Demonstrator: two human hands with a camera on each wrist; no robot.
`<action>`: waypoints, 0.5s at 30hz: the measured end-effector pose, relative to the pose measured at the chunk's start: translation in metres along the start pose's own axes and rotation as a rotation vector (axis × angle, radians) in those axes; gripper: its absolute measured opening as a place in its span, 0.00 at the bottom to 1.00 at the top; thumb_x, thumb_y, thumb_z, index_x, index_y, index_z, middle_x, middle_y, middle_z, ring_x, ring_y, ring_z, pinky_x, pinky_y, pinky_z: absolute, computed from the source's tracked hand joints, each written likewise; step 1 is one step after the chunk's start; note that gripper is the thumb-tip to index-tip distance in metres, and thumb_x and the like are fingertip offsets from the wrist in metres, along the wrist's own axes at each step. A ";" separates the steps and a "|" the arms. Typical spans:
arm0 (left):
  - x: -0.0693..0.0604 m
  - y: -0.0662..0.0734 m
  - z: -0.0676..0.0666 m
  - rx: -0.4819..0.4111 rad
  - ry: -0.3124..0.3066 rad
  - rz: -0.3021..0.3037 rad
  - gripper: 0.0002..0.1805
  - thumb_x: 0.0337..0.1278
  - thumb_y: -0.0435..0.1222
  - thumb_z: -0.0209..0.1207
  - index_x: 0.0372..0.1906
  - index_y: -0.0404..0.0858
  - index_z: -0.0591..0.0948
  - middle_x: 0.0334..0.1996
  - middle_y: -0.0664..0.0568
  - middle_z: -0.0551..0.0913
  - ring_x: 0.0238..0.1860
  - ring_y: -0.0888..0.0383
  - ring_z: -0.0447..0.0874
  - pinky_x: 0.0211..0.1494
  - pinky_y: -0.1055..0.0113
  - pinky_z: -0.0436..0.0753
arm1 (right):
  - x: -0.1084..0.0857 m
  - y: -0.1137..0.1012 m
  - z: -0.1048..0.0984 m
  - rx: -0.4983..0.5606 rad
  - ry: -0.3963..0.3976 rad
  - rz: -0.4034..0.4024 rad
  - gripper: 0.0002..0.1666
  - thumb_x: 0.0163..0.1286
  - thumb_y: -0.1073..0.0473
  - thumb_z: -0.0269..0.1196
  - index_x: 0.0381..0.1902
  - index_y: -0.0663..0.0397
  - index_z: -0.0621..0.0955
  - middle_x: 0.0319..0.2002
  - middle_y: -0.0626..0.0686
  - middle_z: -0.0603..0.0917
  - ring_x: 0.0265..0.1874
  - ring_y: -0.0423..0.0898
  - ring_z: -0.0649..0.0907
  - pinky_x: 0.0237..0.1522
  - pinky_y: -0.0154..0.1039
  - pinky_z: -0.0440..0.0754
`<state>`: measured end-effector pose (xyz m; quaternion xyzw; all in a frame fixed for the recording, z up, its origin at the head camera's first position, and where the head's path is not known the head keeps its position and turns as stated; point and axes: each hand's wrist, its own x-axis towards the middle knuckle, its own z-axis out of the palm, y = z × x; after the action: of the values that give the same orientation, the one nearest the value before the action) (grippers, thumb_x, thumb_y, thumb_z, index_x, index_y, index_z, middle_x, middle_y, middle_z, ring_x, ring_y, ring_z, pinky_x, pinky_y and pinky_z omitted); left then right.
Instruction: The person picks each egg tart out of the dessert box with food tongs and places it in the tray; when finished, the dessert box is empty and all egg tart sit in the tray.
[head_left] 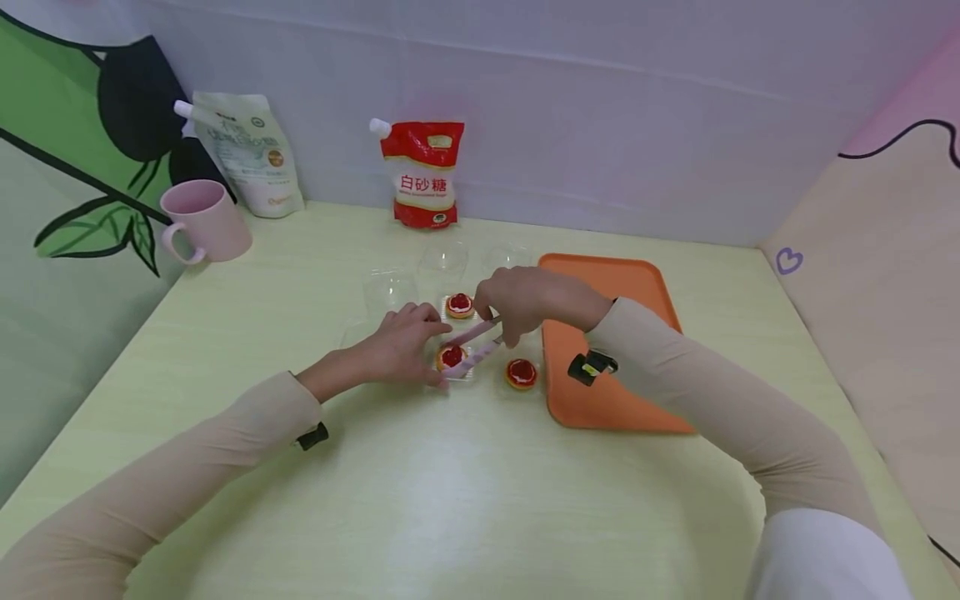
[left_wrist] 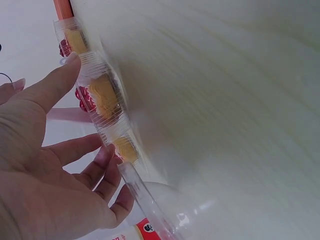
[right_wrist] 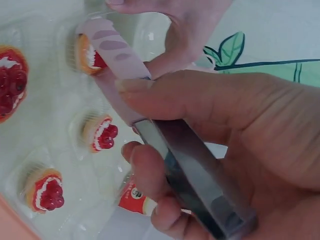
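Observation:
My right hand (head_left: 517, 300) grips metal tongs with pink tips (right_wrist: 117, 50); the tips lie around a small red-topped tart (head_left: 452, 357) in a clear plastic box. My left hand (head_left: 397, 346) holds the edges of that box (left_wrist: 102, 112) between thumb and fingers, left of the tart. Another tart (head_left: 460, 305) sits just behind, and a third (head_left: 521, 373) stands to the right in its own clear base. In the right wrist view, the thumb and curled fingers are wrapped about the metal handle (right_wrist: 195, 175).
An orange tray (head_left: 600, 400) lies to the right, under my right forearm. Open clear lids (head_left: 390, 292) stand behind the tarts. Farther back are a red sugar pouch (head_left: 424, 175), a pale pouch (head_left: 251, 158) and a pink mug (head_left: 206, 221) at the left.

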<state>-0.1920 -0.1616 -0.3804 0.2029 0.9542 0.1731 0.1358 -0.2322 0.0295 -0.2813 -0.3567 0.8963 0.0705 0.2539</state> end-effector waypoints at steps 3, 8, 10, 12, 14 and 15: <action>-0.002 0.001 -0.001 -0.005 0.002 0.000 0.44 0.39 0.51 0.78 0.65 0.38 0.78 0.56 0.46 0.74 0.61 0.48 0.67 0.63 0.49 0.67 | -0.002 0.005 -0.003 0.097 0.044 -0.079 0.21 0.58 0.62 0.75 0.50 0.52 0.84 0.46 0.53 0.86 0.43 0.49 0.81 0.42 0.41 0.81; -0.003 0.002 -0.002 -0.006 -0.002 0.005 0.41 0.39 0.51 0.78 0.61 0.39 0.80 0.55 0.47 0.74 0.60 0.48 0.67 0.61 0.49 0.67 | -0.004 0.022 -0.001 0.436 0.186 -0.264 0.22 0.60 0.64 0.73 0.53 0.55 0.83 0.47 0.54 0.87 0.46 0.49 0.85 0.51 0.42 0.83; -0.003 0.002 -0.002 -0.003 -0.006 0.007 0.38 0.39 0.52 0.78 0.58 0.39 0.82 0.55 0.47 0.74 0.60 0.48 0.67 0.61 0.48 0.67 | -0.003 0.028 0.004 0.572 0.235 -0.307 0.22 0.61 0.63 0.72 0.54 0.55 0.83 0.46 0.53 0.87 0.46 0.48 0.85 0.51 0.41 0.83; -0.002 0.001 -0.003 -0.001 -0.009 0.012 0.35 0.39 0.52 0.78 0.55 0.40 0.83 0.55 0.47 0.74 0.60 0.47 0.67 0.61 0.48 0.67 | -0.002 0.032 0.011 0.682 0.267 -0.335 0.23 0.62 0.63 0.72 0.55 0.55 0.82 0.47 0.53 0.87 0.46 0.46 0.85 0.50 0.40 0.83; -0.003 0.002 -0.003 -0.003 -0.014 0.013 0.33 0.39 0.52 0.78 0.52 0.41 0.83 0.55 0.47 0.74 0.60 0.47 0.67 0.62 0.48 0.66 | -0.001 0.035 0.019 0.779 0.289 -0.344 0.24 0.62 0.62 0.72 0.57 0.54 0.81 0.48 0.53 0.86 0.45 0.47 0.85 0.48 0.40 0.83; -0.003 0.002 -0.004 -0.005 -0.015 0.011 0.33 0.39 0.52 0.78 0.52 0.41 0.83 0.56 0.47 0.74 0.60 0.47 0.67 0.62 0.48 0.66 | -0.001 0.035 0.023 0.823 0.302 -0.342 0.25 0.62 0.62 0.72 0.58 0.54 0.81 0.48 0.53 0.86 0.45 0.47 0.85 0.48 0.40 0.84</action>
<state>-0.1901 -0.1623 -0.3755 0.2090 0.9516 0.1747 0.1425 -0.2463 0.0628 -0.3027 -0.3752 0.8049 -0.3865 0.2488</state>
